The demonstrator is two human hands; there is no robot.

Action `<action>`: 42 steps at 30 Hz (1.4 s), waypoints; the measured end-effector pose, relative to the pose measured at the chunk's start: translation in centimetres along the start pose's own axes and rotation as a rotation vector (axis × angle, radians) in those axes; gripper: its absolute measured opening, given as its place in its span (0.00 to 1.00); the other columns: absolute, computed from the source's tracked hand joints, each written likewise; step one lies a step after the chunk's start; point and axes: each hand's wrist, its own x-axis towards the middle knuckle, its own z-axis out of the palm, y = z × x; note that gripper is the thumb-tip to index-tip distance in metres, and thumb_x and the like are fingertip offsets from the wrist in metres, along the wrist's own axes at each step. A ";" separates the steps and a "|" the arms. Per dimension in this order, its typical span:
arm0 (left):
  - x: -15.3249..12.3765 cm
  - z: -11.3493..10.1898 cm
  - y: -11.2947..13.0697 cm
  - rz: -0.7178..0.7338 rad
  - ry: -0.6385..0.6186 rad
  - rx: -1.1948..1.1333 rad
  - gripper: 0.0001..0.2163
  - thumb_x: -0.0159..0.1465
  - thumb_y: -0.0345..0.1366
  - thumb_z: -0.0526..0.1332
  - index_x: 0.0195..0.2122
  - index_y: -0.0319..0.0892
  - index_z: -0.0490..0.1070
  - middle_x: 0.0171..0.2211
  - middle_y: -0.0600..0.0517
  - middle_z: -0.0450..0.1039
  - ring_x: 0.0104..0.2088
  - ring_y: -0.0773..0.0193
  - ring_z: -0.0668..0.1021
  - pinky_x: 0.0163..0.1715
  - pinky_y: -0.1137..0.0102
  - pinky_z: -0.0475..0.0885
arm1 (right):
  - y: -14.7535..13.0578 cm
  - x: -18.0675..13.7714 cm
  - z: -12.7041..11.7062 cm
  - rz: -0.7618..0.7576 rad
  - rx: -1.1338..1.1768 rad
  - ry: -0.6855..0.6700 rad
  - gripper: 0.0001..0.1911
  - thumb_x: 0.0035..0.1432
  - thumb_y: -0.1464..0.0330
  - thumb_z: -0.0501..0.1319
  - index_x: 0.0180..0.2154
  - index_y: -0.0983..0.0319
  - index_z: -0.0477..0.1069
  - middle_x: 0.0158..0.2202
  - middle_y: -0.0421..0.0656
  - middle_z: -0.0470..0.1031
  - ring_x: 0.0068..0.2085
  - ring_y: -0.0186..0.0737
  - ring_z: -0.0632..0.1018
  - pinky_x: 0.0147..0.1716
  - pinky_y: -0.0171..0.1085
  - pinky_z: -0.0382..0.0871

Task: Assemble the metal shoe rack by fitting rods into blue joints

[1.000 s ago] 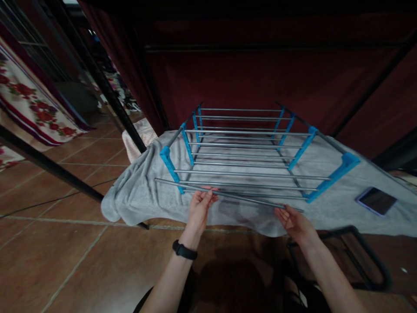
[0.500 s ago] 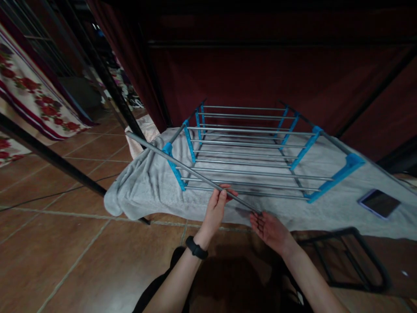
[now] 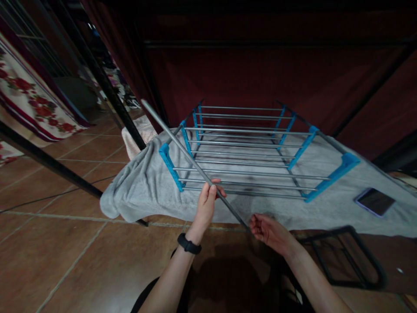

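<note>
My left hand [image 3: 208,200], with a black band at the wrist, is closed around a thin grey metal tube [image 3: 176,140]. The tube slants from its raised far end at upper left down to its near end by my right hand [image 3: 265,230]. The right hand's fingers are curled beside that end, palm partly upward; whether they hold anything is too dim to make out. Behind the tube, a rack [image 3: 254,172] of grey metal bars with blue plastic side pieces rests on a grey blanket [image 3: 130,191].
A phone [image 3: 374,202] lies on the blanket at right. Below it, a black metal frame [image 3: 345,256] stands near the blanket's front edge. Dark bed posts [image 3: 48,158] cross the left side above a tiled floor [image 3: 74,243]. A dark red curtain [image 3: 260,78] hangs behind the rack.
The tube has tilted more steeply: its far end rose and moved right, its near end dropped and moved left. My left hand shifted slightly left; the right hand stayed nearly in place.
</note>
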 end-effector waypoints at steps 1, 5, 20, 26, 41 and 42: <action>0.0 0.1 0.1 0.006 -0.018 0.026 0.18 0.65 0.50 0.55 0.49 0.44 0.67 0.27 0.54 0.71 0.32 0.64 0.75 0.36 0.69 0.69 | -0.2 -0.1 0.0 -0.023 0.002 -0.008 0.06 0.61 0.68 0.59 0.34 0.64 0.72 0.29 0.42 0.77 0.28 0.32 0.78 0.29 0.31 0.74; 0.0 0.4 0.8 0.039 -0.112 0.127 0.16 0.66 0.48 0.55 0.48 0.44 0.68 0.23 0.56 0.67 0.27 0.66 0.71 0.33 0.71 0.65 | -1.1 0.0 -0.5 -0.099 0.012 0.027 0.05 0.60 0.69 0.60 0.36 0.64 0.73 0.31 0.42 0.77 0.30 0.32 0.78 0.31 0.31 0.75; 1.3 1.4 -0.8 0.303 -0.579 0.856 0.16 0.69 0.43 0.53 0.53 0.47 0.72 0.48 0.49 0.78 0.47 0.59 0.79 0.46 0.67 0.71 | -5.1 0.3 -3.1 -0.296 0.072 0.180 0.06 0.57 0.68 0.63 0.38 0.62 0.76 0.35 0.44 0.79 0.37 0.36 0.79 0.40 0.35 0.76; 1.9 0.8 -2.0 0.384 -0.691 1.174 0.16 0.71 0.41 0.48 0.54 0.47 0.69 0.47 0.51 0.78 0.46 0.61 0.78 0.45 0.67 0.71 | -6.0 0.2 -4.9 -0.349 0.086 0.191 0.09 0.53 0.70 0.64 0.39 0.59 0.77 0.36 0.43 0.80 0.40 0.39 0.80 0.43 0.38 0.76; 2.4 0.3 -3.1 0.441 -0.741 1.405 0.14 0.71 0.39 0.49 0.51 0.46 0.69 0.38 0.50 0.74 0.42 0.62 0.75 0.38 0.68 0.67 | -6.9 -0.1 -6.0 -0.469 0.085 0.399 0.13 0.48 0.76 0.65 0.38 0.62 0.77 0.40 0.44 0.81 0.41 0.38 0.81 0.46 0.39 0.77; 2.4 0.3 -3.2 0.441 -0.745 1.415 0.13 0.71 0.39 0.49 0.51 0.46 0.69 0.38 0.50 0.74 0.42 0.62 0.75 0.39 0.68 0.67 | -6.8 0.0 -6.1 -0.469 0.086 0.407 0.12 0.48 0.76 0.65 0.37 0.62 0.77 0.39 0.44 0.81 0.41 0.38 0.81 0.46 0.39 0.78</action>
